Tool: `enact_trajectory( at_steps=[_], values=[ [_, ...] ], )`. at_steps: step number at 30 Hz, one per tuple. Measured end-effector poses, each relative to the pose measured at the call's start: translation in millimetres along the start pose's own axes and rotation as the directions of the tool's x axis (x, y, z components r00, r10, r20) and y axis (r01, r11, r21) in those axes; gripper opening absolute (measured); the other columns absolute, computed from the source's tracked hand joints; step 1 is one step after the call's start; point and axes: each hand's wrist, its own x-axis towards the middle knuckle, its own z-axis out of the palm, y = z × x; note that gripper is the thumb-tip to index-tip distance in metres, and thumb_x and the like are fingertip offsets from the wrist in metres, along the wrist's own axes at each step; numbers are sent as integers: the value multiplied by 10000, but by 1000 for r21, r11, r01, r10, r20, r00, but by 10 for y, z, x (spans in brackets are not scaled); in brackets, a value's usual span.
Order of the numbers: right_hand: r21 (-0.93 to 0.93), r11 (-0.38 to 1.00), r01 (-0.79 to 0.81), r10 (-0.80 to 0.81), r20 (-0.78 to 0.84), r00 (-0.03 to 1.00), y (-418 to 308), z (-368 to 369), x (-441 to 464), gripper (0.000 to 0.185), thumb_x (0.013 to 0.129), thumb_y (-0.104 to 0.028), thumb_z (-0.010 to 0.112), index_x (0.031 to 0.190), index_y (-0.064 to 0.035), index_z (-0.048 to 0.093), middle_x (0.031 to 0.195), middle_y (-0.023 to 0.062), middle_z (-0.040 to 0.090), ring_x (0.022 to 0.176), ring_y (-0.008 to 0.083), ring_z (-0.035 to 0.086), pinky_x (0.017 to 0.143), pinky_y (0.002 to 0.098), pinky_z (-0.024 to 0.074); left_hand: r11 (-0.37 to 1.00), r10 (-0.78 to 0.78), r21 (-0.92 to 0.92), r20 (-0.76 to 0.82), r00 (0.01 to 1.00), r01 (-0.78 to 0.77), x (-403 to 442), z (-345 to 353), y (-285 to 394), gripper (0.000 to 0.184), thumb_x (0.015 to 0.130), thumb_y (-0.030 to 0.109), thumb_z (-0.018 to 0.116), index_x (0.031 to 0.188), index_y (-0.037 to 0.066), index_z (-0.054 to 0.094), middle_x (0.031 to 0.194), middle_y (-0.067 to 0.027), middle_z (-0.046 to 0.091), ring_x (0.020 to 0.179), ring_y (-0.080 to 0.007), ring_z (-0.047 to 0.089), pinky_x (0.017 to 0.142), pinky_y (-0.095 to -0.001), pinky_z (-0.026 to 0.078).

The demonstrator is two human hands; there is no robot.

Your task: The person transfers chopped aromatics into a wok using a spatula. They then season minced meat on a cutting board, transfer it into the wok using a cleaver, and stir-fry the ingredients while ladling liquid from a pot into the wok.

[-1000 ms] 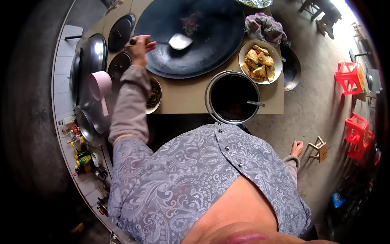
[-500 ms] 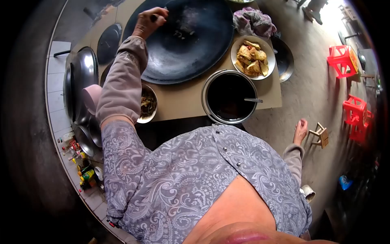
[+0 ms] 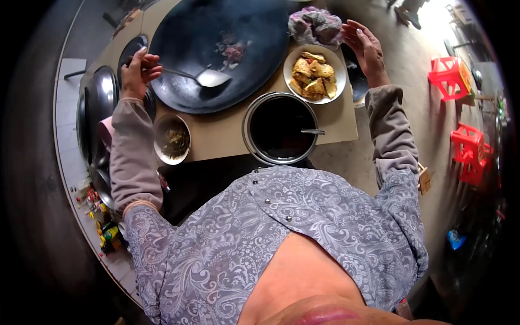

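- At the black wok (image 3: 265, 32), the left hand (image 3: 140, 73) held a metal ladle (image 3: 214, 79), its grip closed around the handle.
- Inside the wok, the ladle's head showed on my remote view near the closer rim, apart from a heap of chopped food (image 3: 233, 51).
- The right hand (image 3: 367, 51), which had hung low moments earlier, had come up beside a bunched cloth (image 3: 314, 26); its grip stood open, and I could not tell whether the fingertips touched the fabric.
- That change, I judged, put both hands at the worktop (image 3: 216, 135) and left the chopped food unstirred for that instant.
- Fried pieces (image 3: 314, 70) sat on a white plate (image 3: 341, 76) between the cloth and a pot (image 3: 279, 160).
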Motion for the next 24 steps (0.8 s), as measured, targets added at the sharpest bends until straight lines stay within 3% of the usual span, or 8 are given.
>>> enact_trajectory(
  at_steps=[1,4,7,12,15,18,22,24],
  values=[
    [27,999,-38,39,-3,999,4,121,74,321,984,-161,399,1242,1,500,1155,147,604,1077,226,585,942,345,470,997,-58,-46,46,997,60,59,-59,-189,389,848,401,612,843,14,654,801,-112,654,628,-153,642,555,-224,542],
    [286,943,-168,146,95,985,122,318,279,323,987,-173,392,1231,10,501,1170,161,595,1084,255,581,948,370,470,967,-31,-254,-66,997,14,-169,542,-425,349,879,320,569,902,-20,644,793,-161,644,677,-238,671,590,-310,583],
    [448,857,-253,211,142,967,191,323,333,312,977,-167,424,1214,21,502,1190,174,579,1086,296,576,949,396,472,860,-84,-511,-131,988,5,21,468,-749,339,910,287,525,906,-39,618,881,-173,633,786,-303,669,699,-363,588],
    [135,967,-215,215,15,977,330,-154,379,184,944,-167,535,1081,-48,568,986,75,655,872,146,625,735,278,512,901,-135,-431,-159,978,54,-494,443,-549,332,895,284,534,889,-43,595,878,-186,619,783,-314,668,690,-381,588],
    [30,987,-160,160,4,987,268,-21,232,168,939,-207,553,1029,-68,581,898,8,638,757,70,572,657,217,463,795,-102,-605,-220,970,-53,-374,932,-799,308,896,256,531,925,-50,557,905,-192,603,777,-326,667,675,-383,592],
    [-262,963,-69,103,119,988,44,289,-118,195,948,-212,531,1066,-63,577,867,-18,596,711,48,511,632,187,418,694,-49,-700,-282,958,-171,132,1046,-923,276,903,224,515,928,-48,551,878,-191,613,771,-310,674,675,-382,597],
    [-646,763,3,191,230,954,-228,272,-948,201,953,-187,502,1098,-64,569,783,-35,516,686,42,461,601,193,398,960,60,-261,-179,982,-106,-81,467,-252,272,882,233,551,837,-26,622,746,-152,640,645,-245,682,572,-322,594],
    [-672,739,-49,275,234,933,-257,261,-1389,189,942,-143,508,1102,-64,569,768,-37,498,677,53,470,595,197,409,991,50,-122,-101,994,-63,-289,234,-94,262,850,225,587,826,-32,630,724,-141,637,606,-237,674,517,-292,580]
  ],
)
